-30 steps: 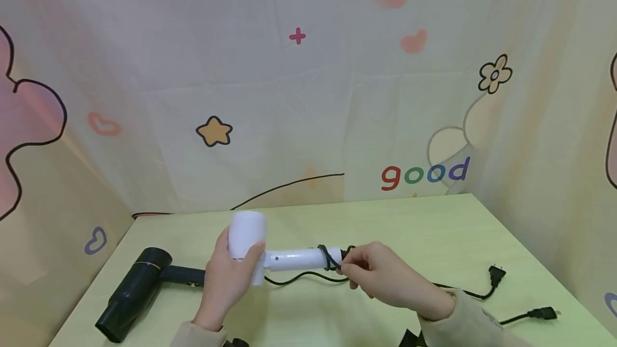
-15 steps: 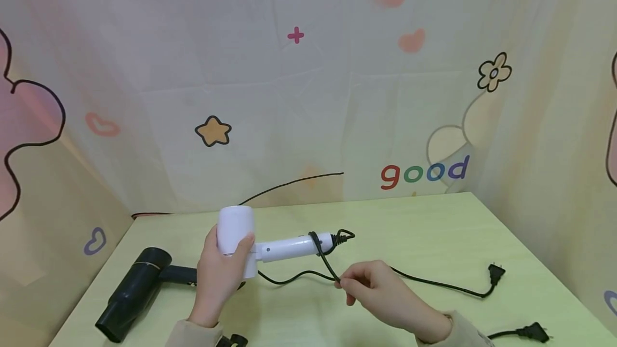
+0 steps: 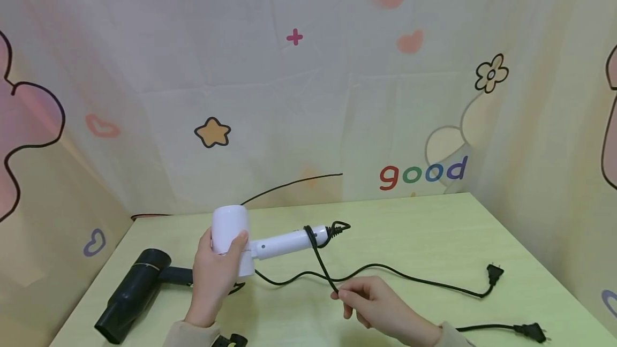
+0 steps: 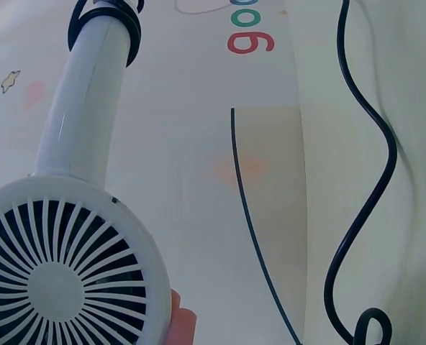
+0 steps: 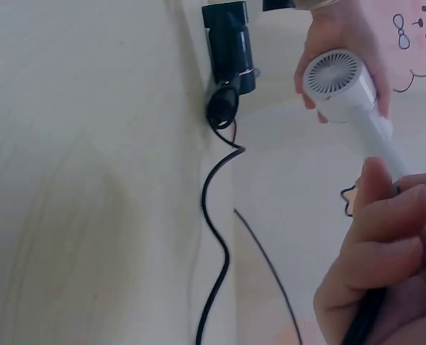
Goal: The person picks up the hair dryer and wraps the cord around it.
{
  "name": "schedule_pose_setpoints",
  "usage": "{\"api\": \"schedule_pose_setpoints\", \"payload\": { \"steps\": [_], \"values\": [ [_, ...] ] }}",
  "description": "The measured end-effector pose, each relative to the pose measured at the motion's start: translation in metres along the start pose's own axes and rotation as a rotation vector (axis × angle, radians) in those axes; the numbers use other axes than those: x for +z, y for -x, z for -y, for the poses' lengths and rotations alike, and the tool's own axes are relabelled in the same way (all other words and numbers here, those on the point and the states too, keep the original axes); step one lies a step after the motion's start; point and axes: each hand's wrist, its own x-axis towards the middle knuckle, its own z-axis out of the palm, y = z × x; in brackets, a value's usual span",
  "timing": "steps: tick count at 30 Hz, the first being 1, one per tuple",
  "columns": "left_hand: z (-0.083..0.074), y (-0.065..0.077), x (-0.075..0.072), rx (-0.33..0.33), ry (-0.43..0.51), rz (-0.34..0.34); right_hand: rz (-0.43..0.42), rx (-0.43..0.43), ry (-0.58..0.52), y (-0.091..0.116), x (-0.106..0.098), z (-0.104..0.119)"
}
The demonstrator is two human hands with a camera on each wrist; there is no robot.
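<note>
A white hair dryer [image 3: 284, 245] is raised over the table, its handle pointing right and slightly up. My left hand [image 3: 217, 272] grips it round the barrel, thumb on the near side. The left wrist view shows its round slotted grille [image 4: 55, 291]. A black cord [image 3: 320, 261] is looped round the handle near its end and runs down to my right hand [image 3: 373, 304], which pinches it between thumb and fingers. In the right wrist view the curled fingers [image 5: 389, 251] have a length of dark cord passing through them.
A black hair dryer [image 3: 132, 293] lies at the table's left. Its black cord [image 3: 381, 265] snakes behind my right hand to a plug [image 3: 495, 273]. A second plug [image 3: 530, 331] lies near the right front. A small dark object [image 3: 231, 340] shows at the front edge.
My right hand has drawn the cord away from the handle end, down toward me. The white dryer has shifted left and its handle end has tipped up. The nearer plug has slid closer.
</note>
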Motion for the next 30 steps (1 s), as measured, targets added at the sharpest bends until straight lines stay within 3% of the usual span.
{"api": "schedule_pose_setpoints", "payload": {
  "steps": [9, 19, 30],
  "values": [
    [-0.001, 0.000, -0.001, -0.024, 0.051, 0.036, 0.004, 0.008, -0.006, -0.013, -0.002, -0.019],
    [-0.002, 0.000, 0.000, -0.048, 0.090, 0.071, -0.009, 0.041, 0.010, -0.024, -0.005, -0.026],
    [-0.004, 0.003, -0.003, -0.107, 0.148, 0.114, -0.057, 0.046, 0.136, -0.038, -0.009, -0.033]
  ]
}}
